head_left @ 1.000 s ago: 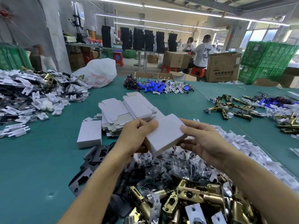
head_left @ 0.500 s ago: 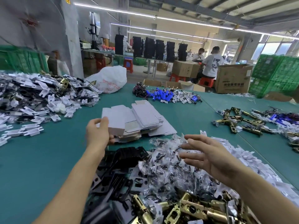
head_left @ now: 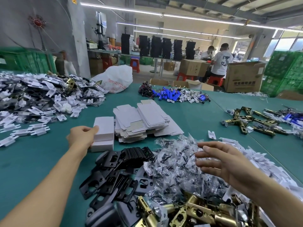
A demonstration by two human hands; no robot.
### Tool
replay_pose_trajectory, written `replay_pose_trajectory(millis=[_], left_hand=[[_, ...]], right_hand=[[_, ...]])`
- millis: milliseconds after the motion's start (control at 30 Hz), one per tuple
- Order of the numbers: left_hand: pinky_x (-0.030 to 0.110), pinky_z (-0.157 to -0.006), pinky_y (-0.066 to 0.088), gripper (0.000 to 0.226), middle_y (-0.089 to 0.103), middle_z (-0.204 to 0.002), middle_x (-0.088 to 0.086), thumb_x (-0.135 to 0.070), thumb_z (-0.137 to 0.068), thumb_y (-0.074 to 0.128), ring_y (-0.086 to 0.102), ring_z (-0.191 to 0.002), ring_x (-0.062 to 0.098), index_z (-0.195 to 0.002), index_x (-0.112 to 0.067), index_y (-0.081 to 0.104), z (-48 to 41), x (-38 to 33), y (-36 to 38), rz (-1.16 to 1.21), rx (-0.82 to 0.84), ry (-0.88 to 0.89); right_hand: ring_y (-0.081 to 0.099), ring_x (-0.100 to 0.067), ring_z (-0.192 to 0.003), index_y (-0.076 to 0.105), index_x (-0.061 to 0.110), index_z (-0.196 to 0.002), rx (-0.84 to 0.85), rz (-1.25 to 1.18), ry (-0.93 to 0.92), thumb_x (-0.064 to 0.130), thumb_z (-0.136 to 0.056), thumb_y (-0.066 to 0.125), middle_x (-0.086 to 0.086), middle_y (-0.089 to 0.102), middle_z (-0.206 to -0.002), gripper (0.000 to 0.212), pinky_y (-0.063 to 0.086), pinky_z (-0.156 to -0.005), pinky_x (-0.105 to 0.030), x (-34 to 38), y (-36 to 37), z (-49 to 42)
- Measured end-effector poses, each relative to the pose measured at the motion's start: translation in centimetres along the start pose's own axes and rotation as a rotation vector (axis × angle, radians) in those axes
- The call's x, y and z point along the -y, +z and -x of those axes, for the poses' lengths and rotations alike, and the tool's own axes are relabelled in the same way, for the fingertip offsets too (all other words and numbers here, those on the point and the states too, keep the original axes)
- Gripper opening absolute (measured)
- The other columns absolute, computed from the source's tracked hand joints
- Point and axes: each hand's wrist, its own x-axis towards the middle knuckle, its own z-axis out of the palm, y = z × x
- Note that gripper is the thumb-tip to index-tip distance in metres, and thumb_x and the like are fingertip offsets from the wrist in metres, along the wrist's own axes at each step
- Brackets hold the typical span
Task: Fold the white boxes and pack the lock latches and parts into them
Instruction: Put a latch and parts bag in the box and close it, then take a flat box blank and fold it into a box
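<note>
My left hand [head_left: 82, 136] grips a folded white box [head_left: 105, 128] by its left side; that box lies on top of another folded white box [head_left: 102, 145] on the green table. Right beside them is a pile of flat white box blanks [head_left: 144, 122]. My right hand [head_left: 219, 159] hovers with fingers spread over a heap of small clear bags of parts [head_left: 177, 161] and holds nothing. Black strike plates [head_left: 114, 176] lie in front of me. Brass lock latches [head_left: 188, 212] are piled at the bottom edge.
A large heap of white plastic pieces and bagged parts [head_left: 41, 99] fills the left of the table [head_left: 32, 158]. Blue cylinders [head_left: 170, 95] lie at the far middle, more brass latches [head_left: 249, 120] at the right. White plastic pieces [head_left: 262, 163] run along my right arm.
The box left my two hands: my left hand carried it to the left and set it on the other box. My right hand let go and now hovers over the bagged parts.
</note>
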Motion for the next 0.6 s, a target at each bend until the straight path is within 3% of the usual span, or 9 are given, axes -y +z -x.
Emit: replay_pose_trajectory(millis=[67, 133, 233, 300, 367, 467, 600], left_hand=[[0.040, -0.071, 0.051, 0.023, 0.070, -0.078, 0.009, -0.039, -0.087, 0.076, 0.059, -0.114, 0.038, -0.078, -0.019, 0.069, -0.2, -0.1, -0.2, -0.052, 0.011, 0.033], [0.039, -0.076, 0.047, 0.019, 0.069, -0.106, 0.008, -0.038, -0.087, 0.075, 0.056, -0.115, 0.033, -0.096, -0.022, 0.070, -0.4, -0.2, -0.4, -0.131, 0.016, 0.077], [0.039, -0.083, 0.045, 0.037, 0.056, -0.133, 0.010, -0.029, -0.093, 0.065, 0.058, -0.101, 0.024, -0.130, -0.031, 0.061, -0.7, -0.4, -0.5, -0.235, 0.089, 0.173], [0.038, -0.082, 0.044, 0.042, 0.051, -0.144, 0.009, -0.025, -0.097, 0.053, 0.059, -0.100, 0.025, -0.138, -0.033, 0.055, -0.7, -0.8, 0.1, -0.283, 0.164, 0.209], [0.043, -0.095, 0.044, 0.042, 0.048, -0.150, 0.005, -0.041, -0.098, 0.054, 0.051, -0.125, 0.031, -0.139, -0.034, 0.053, -0.2, -0.9, 1.0, -0.276, 0.222, 0.186], [0.052, -0.101, 0.041, 0.075, 0.049, -0.145, 0.007, -0.073, -0.076, 0.069, 0.046, -0.130, 0.036, -0.137, -0.033, 0.051, 0.7, -0.9, 2.2, -0.385, 0.194, 0.171], [0.049, -0.096, 0.042, 0.080, 0.052, -0.142, 0.012, -0.062, -0.072, 0.077, 0.046, -0.129, 0.038, -0.140, -0.029, 0.051, 1.1, -1.2, 2.4, -0.455, 0.127, 0.183]], right_hand=[[0.072, -0.034, -0.079, 0.068, 0.006, -0.111, -0.007, 0.009, -0.003, 0.022, -0.074, 0.069, -0.024, 0.071, -0.102, 0.040, 0.060, -0.061, -0.033, -0.1, 0.1, 0.0], [0.072, -0.033, -0.078, 0.068, 0.007, -0.111, -0.007, 0.016, -0.002, 0.022, -0.075, 0.068, -0.022, 0.072, -0.101, 0.039, 0.060, -0.061, -0.032, -0.2, 0.2, 0.0], [0.071, -0.032, -0.078, 0.068, 0.007, -0.110, -0.014, 0.016, -0.001, 0.018, -0.082, 0.066, -0.022, 0.072, -0.100, 0.030, 0.060, -0.062, -0.033, -0.5, 0.2, -0.1], [0.071, -0.033, -0.078, 0.069, 0.007, -0.110, -0.020, 0.016, -0.006, 0.016, -0.085, 0.065, -0.022, 0.072, -0.100, 0.027, 0.060, -0.062, -0.034, -0.6, 0.2, -0.1], [0.071, -0.033, -0.078, 0.069, 0.007, -0.109, -0.024, 0.019, -0.010, 0.018, -0.080, 0.066, -0.022, 0.072, -0.099, 0.031, 0.060, -0.062, -0.034, -0.8, 0.1, -0.1], [0.071, -0.033, -0.076, 0.070, 0.007, -0.106, -0.034, 0.021, -0.010, 0.020, -0.074, 0.068, -0.023, 0.072, -0.098, 0.035, 0.060, -0.060, -0.033, -1.1, -0.1, -0.2], [0.071, -0.035, -0.077, 0.073, 0.007, -0.101, -0.043, 0.009, -0.013, 0.019, -0.075, 0.068, -0.024, 0.072, -0.097, 0.029, 0.060, -0.061, -0.035, -1.5, -0.4, -0.3]])
